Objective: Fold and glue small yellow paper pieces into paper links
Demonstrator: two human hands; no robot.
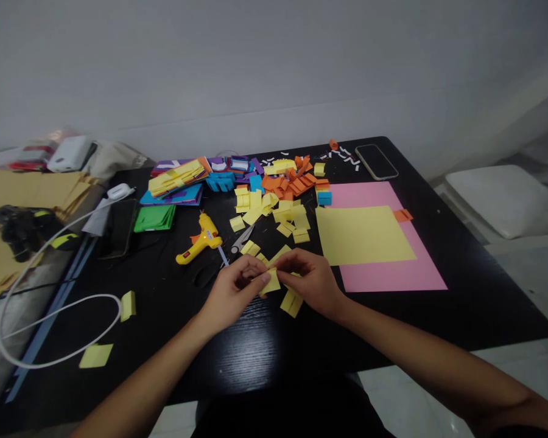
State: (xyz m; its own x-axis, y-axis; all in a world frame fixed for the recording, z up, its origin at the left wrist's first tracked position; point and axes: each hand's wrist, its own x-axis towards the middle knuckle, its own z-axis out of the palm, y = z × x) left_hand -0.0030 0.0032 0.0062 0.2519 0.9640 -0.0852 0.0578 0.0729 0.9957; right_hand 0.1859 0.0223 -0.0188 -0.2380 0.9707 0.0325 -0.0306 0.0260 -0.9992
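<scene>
Near the front middle of the black table, my left hand [237,289] pinches a small yellow paper piece [272,281] between thumb and fingers. From the other side, my right hand [311,281] grips the same piece by its right edge, fingers closed. Another folded yellow piece [291,302] lies just below my right hand. Beyond the hands are a heap of yellow folded papers [296,214] and a heap of orange ones [292,182]. Grey scissors [243,239] and a yellow glue gun [203,239] lie to the left of these.
A yellow sheet [365,234] overlaps a pink sheet [393,278] on the right, with a phone [377,162] behind. Paper stacks [178,178], a green bundle [154,218] and a looping white cable [114,297] are on the left. A white stool [506,194] stands beyond the table.
</scene>
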